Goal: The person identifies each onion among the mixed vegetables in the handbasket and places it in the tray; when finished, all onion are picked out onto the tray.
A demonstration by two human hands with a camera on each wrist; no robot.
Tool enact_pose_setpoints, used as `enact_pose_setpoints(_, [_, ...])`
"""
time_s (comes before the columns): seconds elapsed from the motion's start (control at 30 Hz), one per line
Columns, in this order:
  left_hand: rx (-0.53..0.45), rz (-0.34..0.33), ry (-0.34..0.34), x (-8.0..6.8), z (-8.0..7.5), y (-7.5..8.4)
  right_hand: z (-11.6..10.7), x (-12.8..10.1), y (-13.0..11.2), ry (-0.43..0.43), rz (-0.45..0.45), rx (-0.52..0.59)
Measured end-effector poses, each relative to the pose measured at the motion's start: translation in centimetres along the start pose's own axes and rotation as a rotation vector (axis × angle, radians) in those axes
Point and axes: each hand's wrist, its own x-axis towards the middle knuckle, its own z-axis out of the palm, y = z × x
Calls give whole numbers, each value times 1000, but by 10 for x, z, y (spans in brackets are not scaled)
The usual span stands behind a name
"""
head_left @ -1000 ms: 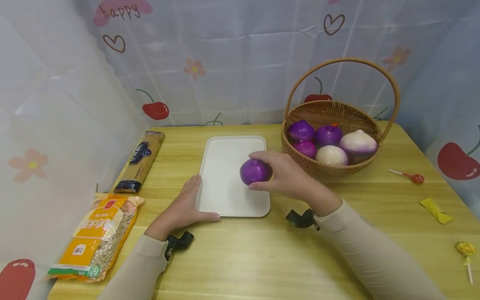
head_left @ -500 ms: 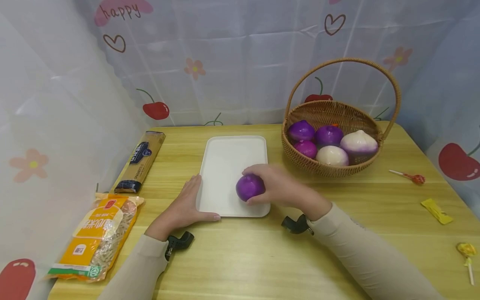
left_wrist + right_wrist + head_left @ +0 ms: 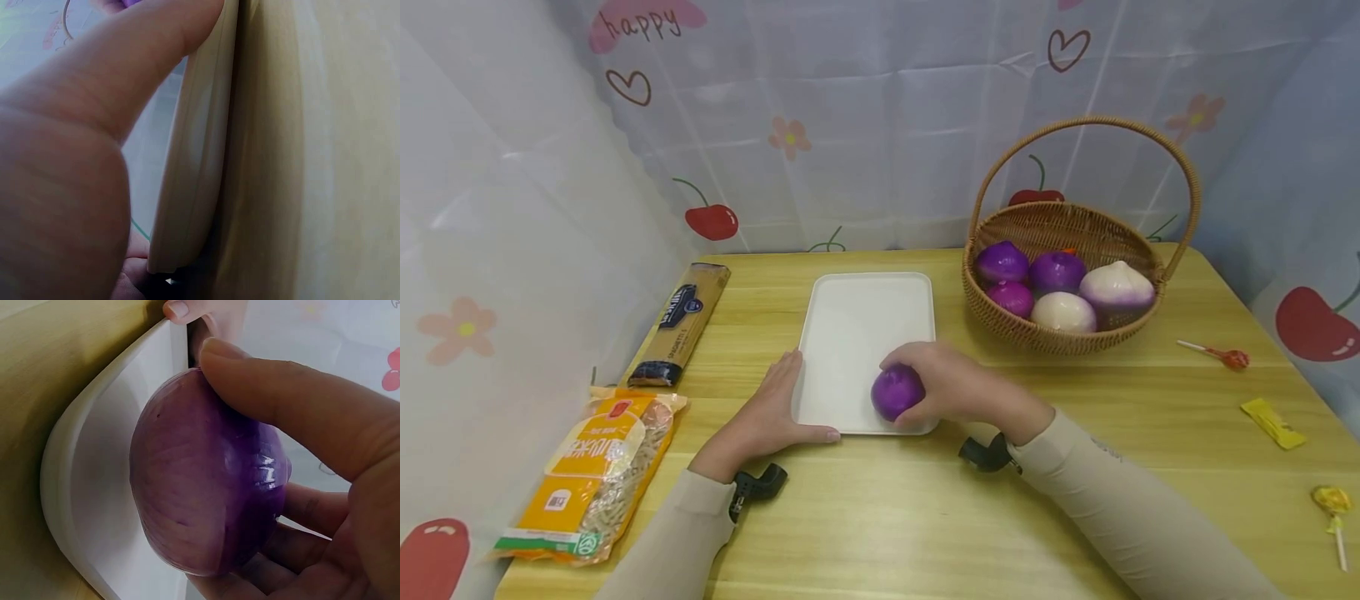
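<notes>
A: Right hand (image 3: 951, 387) has its fingers curled round a purple onion (image 3: 897, 392), down at the near right corner of the white tray (image 3: 857, 333). Whether the onion sits on the tray or hangs just above it, I can't tell.

B: From the right wrist you see the thumb over the onion's top and the fingers cupping it from below, with the tray's rim right beside it.

A: And the left hand (image 3: 767, 421)?

B: Flat on the wooden table (image 3: 925, 517), fingers straight, holding nothing. Its thumb lies along the tray's near left edge, touching the rim. The left wrist view is mostly thumb and tray edge, little else.

A: Around them: a wicker basket (image 3: 1078, 333) to the right of the tray, near but apart, with three purple onions and two pale ones inside. Something orange peeks out behind them, too hidden to name.

B: On the left, a long spaghetti box (image 3: 681, 321) and an orange bag of noodles (image 3: 591, 471), its near end cut off by the table edge.

A: Far right, a red lollipop (image 3: 1225, 356), a yellow wrapper (image 3: 1272, 421) and a yellow lollipop (image 3: 1332, 504). All well clear of the hands.

B: Nothing stands between the right hand and the basket. The onion's far side is covered by the fingers.
</notes>
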Motion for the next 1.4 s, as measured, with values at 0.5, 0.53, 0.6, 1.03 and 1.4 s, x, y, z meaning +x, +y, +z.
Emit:
enact_pose_setpoints(0.5, [7,14,9,0,0,-2,4,1,4,-21,-4,-7])
enact_pose_setpoints(0.53, [5,17,9,0,0,-2,5,1,5,-21,-3,-8])
enact_pose_setpoints(0.6, [5,16,10,1,0,-1,4,0,6,-20,-8,-9])
enact_pose_setpoints(1.03, [8,15,11,0,0,-1,1,-2,8,-30,-41,-21])
enact_pose_setpoints(1.4, [-4,8,3,0,0,0,0,-4,4,-33,-72,-72])
